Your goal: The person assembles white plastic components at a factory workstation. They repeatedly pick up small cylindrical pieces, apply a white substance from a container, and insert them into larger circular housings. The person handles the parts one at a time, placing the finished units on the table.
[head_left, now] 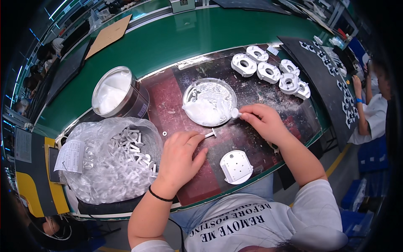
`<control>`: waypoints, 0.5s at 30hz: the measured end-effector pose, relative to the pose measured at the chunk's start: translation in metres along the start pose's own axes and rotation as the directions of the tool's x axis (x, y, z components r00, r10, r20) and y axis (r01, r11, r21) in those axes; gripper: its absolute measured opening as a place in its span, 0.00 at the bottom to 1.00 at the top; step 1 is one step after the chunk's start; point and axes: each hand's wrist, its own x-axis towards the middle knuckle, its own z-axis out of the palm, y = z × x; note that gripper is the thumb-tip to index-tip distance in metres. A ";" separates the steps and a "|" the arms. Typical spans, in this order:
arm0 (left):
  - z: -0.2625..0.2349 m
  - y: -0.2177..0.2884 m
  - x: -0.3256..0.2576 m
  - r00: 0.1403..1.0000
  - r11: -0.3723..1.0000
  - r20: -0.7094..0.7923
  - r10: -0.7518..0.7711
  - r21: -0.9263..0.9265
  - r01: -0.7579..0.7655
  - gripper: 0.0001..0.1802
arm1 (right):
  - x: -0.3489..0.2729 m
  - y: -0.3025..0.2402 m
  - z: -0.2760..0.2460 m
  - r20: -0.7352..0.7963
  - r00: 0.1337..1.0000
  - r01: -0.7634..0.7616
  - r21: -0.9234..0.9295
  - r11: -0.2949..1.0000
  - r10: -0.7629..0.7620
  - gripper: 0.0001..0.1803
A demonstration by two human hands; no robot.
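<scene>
My left hand (pixel 179 156) rests low over the dark red mat, its fingers closed on the shaft of a white T-shaped plastic pin (pixel 211 133). Between the thumb and fingertips of my right hand (pixel 265 121) is a second white pin (pixel 235 113), its round head at the right rim of a shallow metal lid (pixel 232 93). White grease (pixel 202 110) lies heaped and smeared inside that lid. Nearer me, a white plastic plate with small holes (pixel 236 167) lies flat on the mat. A small white ring (pixel 164 133) sits left of my left hand.
A clear plastic bag of white pins (pixel 113 164) lies on the left, with an open tub of white grease (pixel 121 93) behind it. Several white round housings (pixel 268 72) stand at the far right. Beyond them, a black board (pixel 325 80) carries small parts, and a person (pixel 373 113) works there.
</scene>
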 end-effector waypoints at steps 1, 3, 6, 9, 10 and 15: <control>-0.002 0.001 0.000 1.000 1.000 -0.012 -0.004 0.000 0.004 0.16 | -0.002 -0.003 -0.002 0.062 0.991 -0.127 0.133 0.983 0.120 0.08; -0.005 0.003 -0.001 0.999 1.000 -0.048 0.017 -0.002 -0.017 0.16 | -0.009 -0.001 -0.007 0.167 0.974 -0.210 0.407 0.889 0.153 0.09; -0.009 0.008 -0.001 0.992 0.996 -0.093 0.089 -0.019 -0.091 0.16 | -0.013 0.006 -0.008 0.230 0.972 -0.178 0.579 0.796 0.050 0.10; -0.012 0.013 -0.001 0.984 0.982 -0.077 0.161 -0.086 -0.168 0.16 | -0.017 0.004 -0.007 0.289 0.957 -0.160 0.579 0.799 -0.018 0.10; -0.013 0.015 -0.002 0.982 0.977 -0.060 0.180 -0.108 -0.186 0.17 | -0.018 0.001 -0.008 0.318 0.948 -0.169 0.566 0.807 -0.024 0.09; -0.013 0.022 -0.002 0.973 0.965 0.029 0.228 -0.140 -0.222 0.25 | -0.017 -0.008 -0.004 0.217 0.936 0.244 0.172 0.954 -0.278 0.08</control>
